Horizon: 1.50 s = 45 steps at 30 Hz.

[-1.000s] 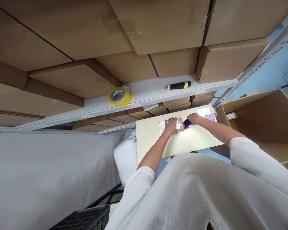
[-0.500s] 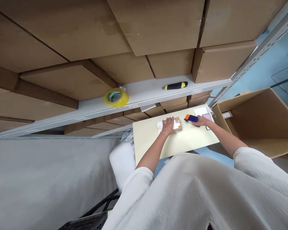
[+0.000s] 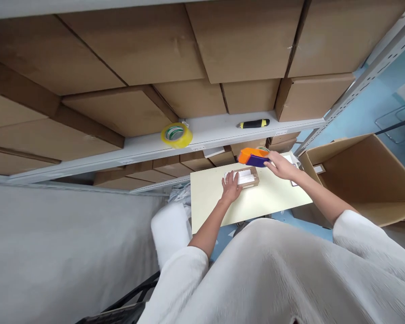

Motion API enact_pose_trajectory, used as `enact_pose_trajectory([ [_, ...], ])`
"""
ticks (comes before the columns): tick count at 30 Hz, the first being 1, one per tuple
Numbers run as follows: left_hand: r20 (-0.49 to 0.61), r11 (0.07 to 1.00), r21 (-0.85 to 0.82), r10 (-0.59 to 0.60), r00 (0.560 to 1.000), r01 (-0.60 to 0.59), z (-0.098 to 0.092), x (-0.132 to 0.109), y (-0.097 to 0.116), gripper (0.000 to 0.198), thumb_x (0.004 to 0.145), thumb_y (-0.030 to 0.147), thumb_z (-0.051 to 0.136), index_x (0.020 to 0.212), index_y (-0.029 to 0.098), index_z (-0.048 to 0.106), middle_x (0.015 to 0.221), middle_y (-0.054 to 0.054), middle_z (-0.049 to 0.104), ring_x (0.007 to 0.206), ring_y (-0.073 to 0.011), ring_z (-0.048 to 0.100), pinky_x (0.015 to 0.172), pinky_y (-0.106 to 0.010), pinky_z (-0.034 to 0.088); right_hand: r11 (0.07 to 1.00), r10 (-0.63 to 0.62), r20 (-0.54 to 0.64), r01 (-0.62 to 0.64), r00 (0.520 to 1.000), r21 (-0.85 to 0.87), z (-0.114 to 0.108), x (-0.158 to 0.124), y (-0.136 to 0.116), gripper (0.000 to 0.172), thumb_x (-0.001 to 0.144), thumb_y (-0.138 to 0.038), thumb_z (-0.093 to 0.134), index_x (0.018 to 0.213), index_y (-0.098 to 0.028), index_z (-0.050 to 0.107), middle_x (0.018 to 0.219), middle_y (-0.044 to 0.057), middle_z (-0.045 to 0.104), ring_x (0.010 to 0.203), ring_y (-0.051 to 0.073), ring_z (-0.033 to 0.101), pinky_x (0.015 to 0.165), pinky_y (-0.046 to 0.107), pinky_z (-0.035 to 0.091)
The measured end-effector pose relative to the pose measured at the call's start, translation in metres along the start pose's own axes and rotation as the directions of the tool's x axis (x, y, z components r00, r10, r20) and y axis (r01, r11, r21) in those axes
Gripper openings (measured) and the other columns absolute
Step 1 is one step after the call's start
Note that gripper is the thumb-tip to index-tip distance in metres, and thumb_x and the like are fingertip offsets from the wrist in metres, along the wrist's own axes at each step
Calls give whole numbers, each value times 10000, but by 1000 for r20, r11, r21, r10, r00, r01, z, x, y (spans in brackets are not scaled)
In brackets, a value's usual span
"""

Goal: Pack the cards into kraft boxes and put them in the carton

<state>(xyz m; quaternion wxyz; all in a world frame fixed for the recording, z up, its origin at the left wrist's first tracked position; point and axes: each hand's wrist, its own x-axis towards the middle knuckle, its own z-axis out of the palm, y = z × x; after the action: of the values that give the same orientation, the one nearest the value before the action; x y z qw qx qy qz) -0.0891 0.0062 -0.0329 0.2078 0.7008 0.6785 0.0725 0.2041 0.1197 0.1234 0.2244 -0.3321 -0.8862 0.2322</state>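
Observation:
My left hand (image 3: 231, 187) rests on the left end of a small cardboard box (image 3: 255, 179), its fingers spread over the top. A white label (image 3: 245, 176) lies on the box's upper face, partly covered by my fingers. My right hand (image 3: 282, 165) is closed around an orange and dark-blue tape dispenser (image 3: 253, 157), held up above the far edge of the box. Under both hands is a pale yellow tabletop (image 3: 216, 211). A phone (image 3: 293, 183) on the right side of the tabletop is mostly hidden behind my right hand and wrist.
A shelf (image 3: 216, 129) runs behind the tabletop, stacked with large cartons (image 3: 249, 40). On its edge sit a yellow tape roll (image 3: 177, 135) and a black-yellow utility knife (image 3: 254, 123). At right stands a big open carton (image 3: 367, 175); at left, a white foam-like roll (image 3: 170, 231).
My right hand has lifted the tape dispenser up and left from the tabletop's right part. My left hand has shifted to the box's left end, uncovering more of the label. The view has tilted slightly.

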Motion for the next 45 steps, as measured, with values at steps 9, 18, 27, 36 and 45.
enact_pose_trajectory([
  [9,-51,998,-47,-37,998,35,-1,-29,-22,636,1065,393,539,1669,217,447,1827,-192,269,1698,-375,238,1362,-637,195,933,-284,6,277,959,-230,12,176,-38,521,1131,-490,424,1544,-208,569,1532,195,582,1305,386,555,1159,624,438],
  [18,-50,995,-92,-31,998,27,5,-48,-46,639,1047,379,567,1657,225,455,1812,-188,298,1686,-376,267,1359,-623,230,943,-157,22,157,987,-293,42,226,-30,492,1099,-454,452,1450,-163,637,1425,218,614,1277,409,525,1115,643,449],
  [27,-18,994,-93,63,998,-64,-6,-51,-43,625,1054,354,537,1660,232,443,1809,-180,312,1694,-353,264,1360,-613,231,962,-135,-153,92,979,-258,56,156,-51,525,1051,-385,525,1544,-204,545,1533,202,530,1390,420,452,1183,650,378],
  [36,32,963,-76,260,965,-257,-8,-30,-12,603,1061,336,537,1650,226,470,1808,-175,316,1689,-355,264,1380,-598,169,941,227,-68,-237,971,-242,103,-20,-33,364,1080,-288,452,1341,-183,683,1429,197,615,1316,353,549,1150,546,454],
  [45,101,927,-74,375,922,-369,2,-10,58,571,1064,304,504,1633,259,491,1797,-130,348,1683,-327,271,1378,-600,182,795,582,48,-555,812,-246,115,-135,30,403,1036,-228,487,1366,-132,698,1473,218,609,1328,360,583,1171,523,448],
])
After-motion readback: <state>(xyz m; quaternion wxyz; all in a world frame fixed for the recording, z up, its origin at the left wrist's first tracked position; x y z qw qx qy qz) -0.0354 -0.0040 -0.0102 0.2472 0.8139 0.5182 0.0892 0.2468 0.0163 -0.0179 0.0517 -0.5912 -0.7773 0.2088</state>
